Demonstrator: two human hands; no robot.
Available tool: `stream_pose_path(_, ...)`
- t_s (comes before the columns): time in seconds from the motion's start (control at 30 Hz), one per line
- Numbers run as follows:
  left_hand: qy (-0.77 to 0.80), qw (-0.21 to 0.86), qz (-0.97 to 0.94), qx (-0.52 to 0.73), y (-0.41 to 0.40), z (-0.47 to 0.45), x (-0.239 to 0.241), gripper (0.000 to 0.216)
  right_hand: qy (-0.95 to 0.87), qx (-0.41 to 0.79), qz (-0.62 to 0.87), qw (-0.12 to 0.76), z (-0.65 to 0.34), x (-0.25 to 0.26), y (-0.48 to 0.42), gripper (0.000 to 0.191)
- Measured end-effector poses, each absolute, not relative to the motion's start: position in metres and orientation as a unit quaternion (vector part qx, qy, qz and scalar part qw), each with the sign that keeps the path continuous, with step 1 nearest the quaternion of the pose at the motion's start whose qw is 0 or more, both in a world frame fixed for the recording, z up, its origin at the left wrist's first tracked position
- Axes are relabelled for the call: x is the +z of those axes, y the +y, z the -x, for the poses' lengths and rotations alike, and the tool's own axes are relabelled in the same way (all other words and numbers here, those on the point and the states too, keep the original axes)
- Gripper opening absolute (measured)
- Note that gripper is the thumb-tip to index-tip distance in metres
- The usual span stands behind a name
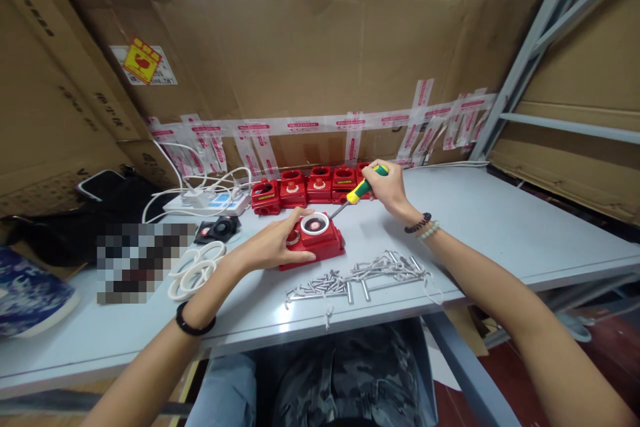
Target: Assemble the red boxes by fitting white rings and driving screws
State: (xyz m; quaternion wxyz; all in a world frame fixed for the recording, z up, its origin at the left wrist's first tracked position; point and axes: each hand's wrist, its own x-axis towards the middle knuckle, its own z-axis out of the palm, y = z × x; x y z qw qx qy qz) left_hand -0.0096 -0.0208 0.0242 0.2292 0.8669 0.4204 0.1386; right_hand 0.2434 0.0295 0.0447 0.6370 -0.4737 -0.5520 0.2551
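Note:
A red housing (325, 245) lies on the table in front of me, with a white ring (303, 227) around a dark round disc (316, 223) on its top. My left hand (280, 240) grips the housing's left side, thumb along the front and fingers at the back. In my right hand (391, 188) is a screwdriver with a yellow and green handle (361, 191). Its shaft slants down to the left, and the tip reaches the right edge of the white ring. Whether it touches a screw is too small to tell.
Several red housings (293, 192) stand in a row behind. Screws (327, 282) and metal rods (390, 268) lie near the front edge. White rings (193, 273), black discs (219, 229) and a power strip (223, 203) with cables sit left. Cardboard (300, 47) walls the back.

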Motion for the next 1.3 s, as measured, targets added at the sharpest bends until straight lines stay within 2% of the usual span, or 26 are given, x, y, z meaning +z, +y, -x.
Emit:
stream_pose_path(0.77, 0.429, 0.232, -0.862, 0.136, -0.019, 0.01, 0.023, 0.079, -0.61, 0.081, 0.468, 0.634, -0.239, 0.055, 0.025, 0.013)
stream_pose_path(0.9, 0.433, 0.232, -0.861, 0.128, -0.019, 0.011, 0.023, 0.08, -0.642, -0.007, 0.494, 0.586, -0.232, 0.065, 0.024, 0.018)
stream_pose_path(1.03, 0.426, 0.229, -0.865, 0.135, -0.018, 0.011, 0.021, 0.08, -0.681, -0.145, 0.545, 0.466, -0.215, 0.084, 0.018, 0.033)
stream_pose_path(1.1, 0.42, 0.227, -0.867, 0.141, -0.018, 0.011, 0.02, 0.079, -0.704, -0.171, 0.548, 0.418, -0.206, 0.093, 0.014, 0.036)
stream_pose_path(1.3, 0.412, 0.216, -0.873, 0.146, -0.018, 0.011, 0.02, 0.077, -0.831, -0.032, 0.4, 0.385, -0.191, 0.101, 0.006, 0.025)
